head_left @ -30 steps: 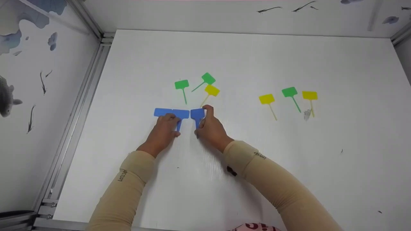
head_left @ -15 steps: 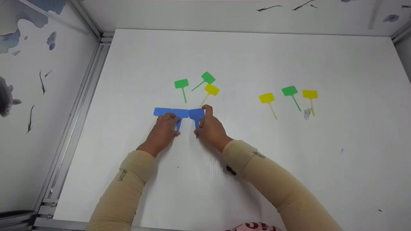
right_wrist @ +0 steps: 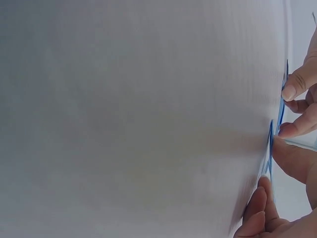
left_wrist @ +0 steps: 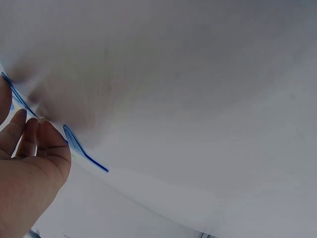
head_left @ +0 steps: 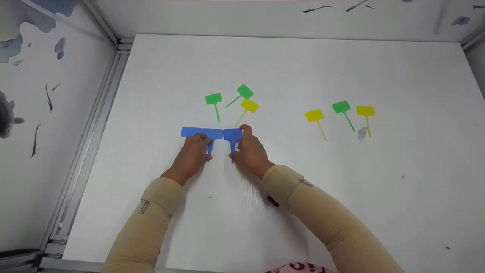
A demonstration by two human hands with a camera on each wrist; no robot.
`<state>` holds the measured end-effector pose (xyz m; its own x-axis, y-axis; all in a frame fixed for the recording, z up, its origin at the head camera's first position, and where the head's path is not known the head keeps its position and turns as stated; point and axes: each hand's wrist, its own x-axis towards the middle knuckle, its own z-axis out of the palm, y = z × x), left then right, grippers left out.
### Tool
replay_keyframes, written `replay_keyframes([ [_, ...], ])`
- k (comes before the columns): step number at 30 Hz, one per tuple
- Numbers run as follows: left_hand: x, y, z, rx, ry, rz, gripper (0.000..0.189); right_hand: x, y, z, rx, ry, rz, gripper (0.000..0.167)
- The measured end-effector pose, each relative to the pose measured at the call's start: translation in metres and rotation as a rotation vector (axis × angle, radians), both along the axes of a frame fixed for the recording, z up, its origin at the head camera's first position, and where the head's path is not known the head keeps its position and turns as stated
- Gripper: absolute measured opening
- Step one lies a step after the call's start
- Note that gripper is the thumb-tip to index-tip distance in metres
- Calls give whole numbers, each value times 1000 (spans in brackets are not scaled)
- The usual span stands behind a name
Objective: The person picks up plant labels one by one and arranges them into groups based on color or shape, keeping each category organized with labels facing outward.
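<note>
Three blue T-shaped plant labels lie in a row, heads side by side. My left hand point(head_left: 192, 153) holds the middle blue label point(head_left: 215, 133), its fingers over the head and its thumb by the stem's lower end. Those fingers partly cover the left blue label point(head_left: 189, 131), whose stem is hidden. My right hand point(head_left: 253, 151) grips the right blue label point(head_left: 230, 134), index finger at the head's right corner and thumb at the stem. Its head meets the middle one edge to edge. In the right wrist view, the blue labels point(right_wrist: 271, 141) appear edge-on between the fingers.
Beyond my hands lie a green label point(head_left: 213, 99), another green label point(head_left: 245, 91) and a yellow label point(head_left: 250, 105). Farther right are a yellow label point(head_left: 314, 115), a green label point(head_left: 341, 107) and a yellow label point(head_left: 365, 110). White walls border the white table point(head_left: 288, 68).
The right blue label has slid slightly left in my right hand, closing the small gap to the middle label. My left hand and the other labels have stayed put.
</note>
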<state>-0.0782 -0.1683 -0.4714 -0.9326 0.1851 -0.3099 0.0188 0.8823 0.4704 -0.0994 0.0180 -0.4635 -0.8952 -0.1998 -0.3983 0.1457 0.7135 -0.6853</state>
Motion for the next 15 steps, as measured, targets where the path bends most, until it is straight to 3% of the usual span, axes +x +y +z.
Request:
replay_keyframes([
  [15,1,2,-1,5,-2,23,53,-2,-1,-4,54,40,4,82],
])
